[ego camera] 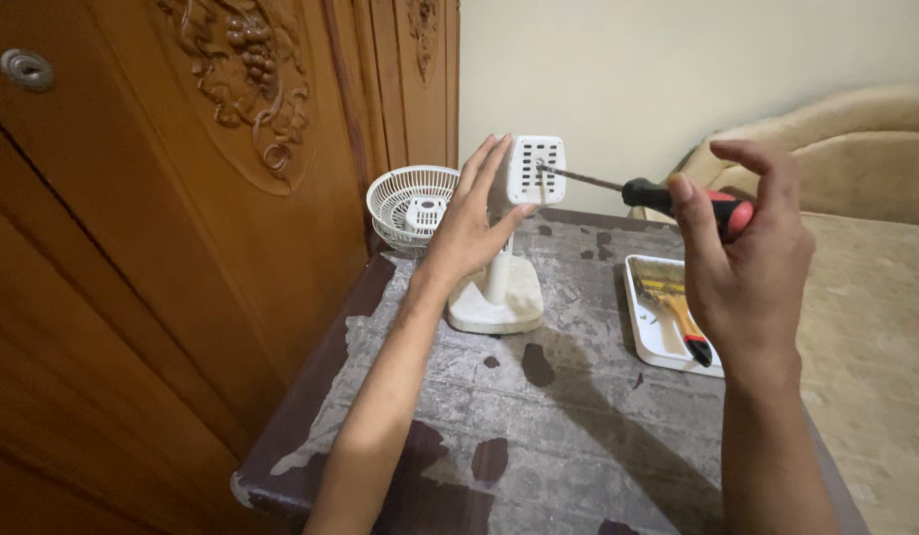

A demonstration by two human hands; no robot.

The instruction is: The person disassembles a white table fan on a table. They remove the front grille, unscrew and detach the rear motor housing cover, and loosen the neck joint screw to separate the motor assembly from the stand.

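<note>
Two screwdrivers (677, 198) (677, 317); one grille (410, 203); one tray (643, 337)

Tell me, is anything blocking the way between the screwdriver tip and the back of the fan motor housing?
Nothing visible does. The right hand holds the screwdriver with its shaft already reaching the vented back of the white motor housing. The left hand steadies the housing from its other side, clear of the shaft.

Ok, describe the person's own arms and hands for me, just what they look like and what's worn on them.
Both arms are bare from the bottom edge of the view up to the hands: no sleeves, gloves, watch or bracelet in view. The left hand and the right hand show no rings that I can make out. The forearms are slim, and the fingers long.
</note>
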